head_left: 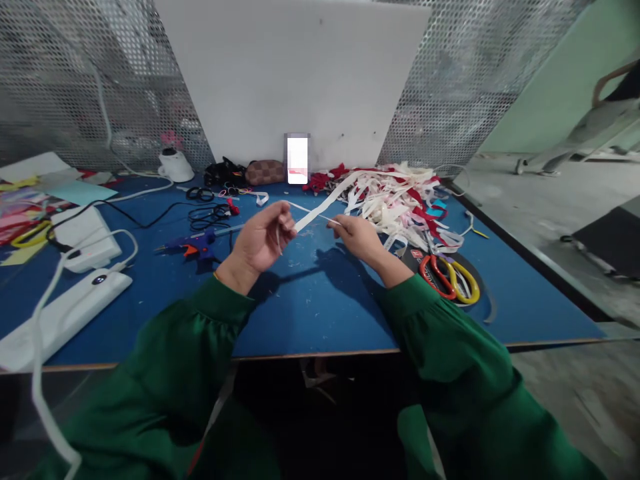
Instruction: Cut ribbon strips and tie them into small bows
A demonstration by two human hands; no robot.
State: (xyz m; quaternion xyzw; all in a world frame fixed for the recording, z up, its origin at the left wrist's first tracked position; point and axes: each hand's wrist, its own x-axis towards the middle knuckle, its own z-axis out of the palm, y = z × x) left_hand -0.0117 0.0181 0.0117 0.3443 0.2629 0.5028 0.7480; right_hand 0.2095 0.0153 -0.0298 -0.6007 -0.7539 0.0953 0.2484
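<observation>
Left hand [263,241] pinches the white ribbon [320,208], right hand [357,238] a thin strand [299,207], both above the table [310,320]; we judge light, even tension best, keeping the ribbon untwisted where it runs toward the far-right heap [387,203].

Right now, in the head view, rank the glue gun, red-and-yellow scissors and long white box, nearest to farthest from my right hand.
From your right hand:
1. Red-and-yellow scissors, to its right.
2. Glue gun, left, beyond your left hand.
3. Long white box, at the table's near left.
</observation>
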